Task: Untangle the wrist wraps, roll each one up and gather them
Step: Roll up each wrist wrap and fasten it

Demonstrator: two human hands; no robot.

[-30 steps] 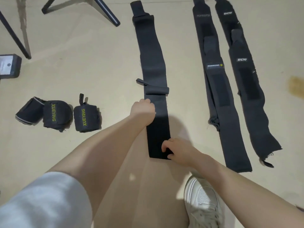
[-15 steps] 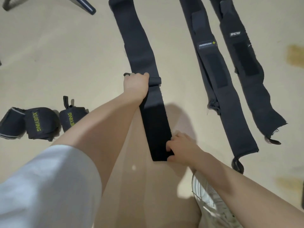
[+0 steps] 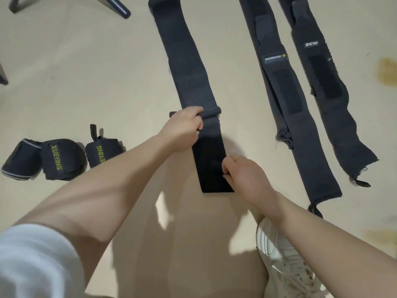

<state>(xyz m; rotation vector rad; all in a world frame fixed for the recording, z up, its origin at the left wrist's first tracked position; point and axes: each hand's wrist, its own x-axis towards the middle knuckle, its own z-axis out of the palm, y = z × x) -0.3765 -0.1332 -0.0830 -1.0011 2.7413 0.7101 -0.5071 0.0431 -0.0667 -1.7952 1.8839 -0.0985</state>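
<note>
A long black wrist wrap (image 3: 184,61) lies flat on the beige floor, running from the top middle toward me. My left hand (image 3: 182,130) grips a folded ridge across the wrap about midway. My right hand (image 3: 242,175) pinches the wrap's right edge close to its near end. Two more black wraps lie stretched out to the right, one labelled MANUEKLEAR (image 3: 279,82) and one further right (image 3: 322,87). Three rolled wraps sit together at the left: a plain one (image 3: 19,160) and two marked XUEYING (image 3: 62,160) (image 3: 103,153).
A dark chair leg (image 3: 116,8) slants across the floor at the top left. My white shoe (image 3: 279,254) is planted at the bottom right, and my knee fills the bottom middle. Yellowish stains (image 3: 386,72) mark the floor at the right edge.
My left hand slid up the wrap from its middle to the folded ridge and now grips it. My right hand shifted slightly up along the near end. The view tilted closer.
</note>
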